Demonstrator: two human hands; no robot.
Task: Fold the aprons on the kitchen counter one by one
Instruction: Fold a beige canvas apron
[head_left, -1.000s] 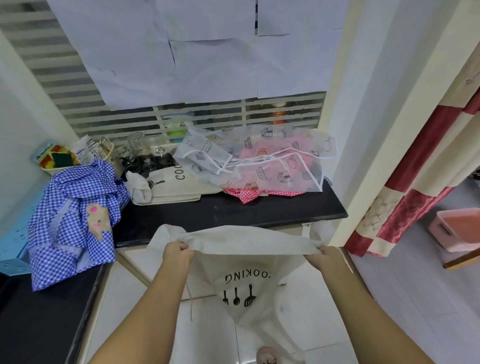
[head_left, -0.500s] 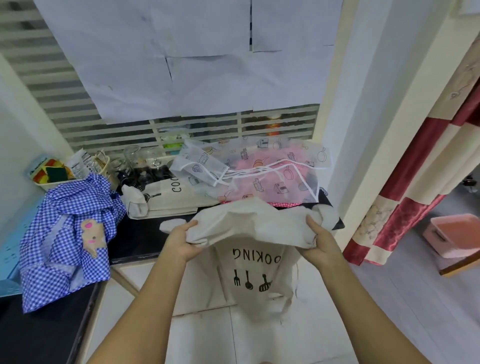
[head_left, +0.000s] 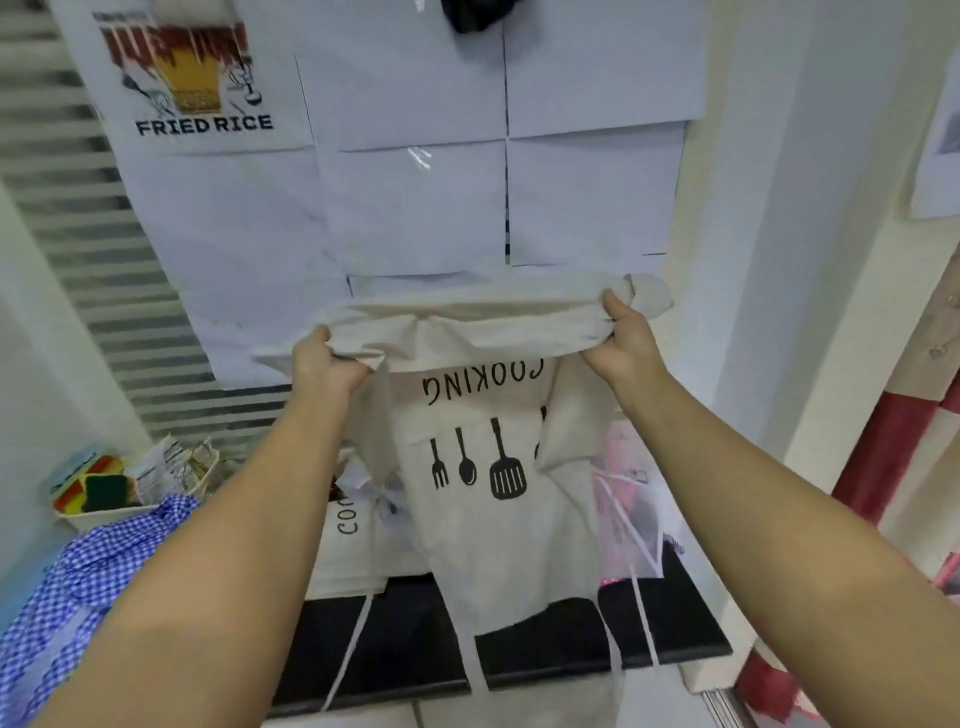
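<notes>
A cream apron (head_left: 498, 525) printed with "COOKING" upside down and black utensils hangs in the air above the black counter (head_left: 415, 644). My left hand (head_left: 322, 361) grips its bunched upper edge at the left. My right hand (head_left: 623, 340) grips the same edge at the right. Its ties dangle over the counter's front. Behind it on the counter lie a second cream apron (head_left: 348, 551), folded, and a pink clear-plastic apron (head_left: 628, 514). A blue checked apron (head_left: 88, 582) is heaped at the left.
A tray with sponges (head_left: 98, 493) and small packets stands at the back left. Paper sheets and a "FRIED RICE" poster (head_left: 192, 78) cover the louvred window. A white wall and a red-and-cream curtain (head_left: 893, 457) close the right side.
Both hands have lifted the cream apron from below counter level up high in front of the window, and spread apart. The view has tilted upward.
</notes>
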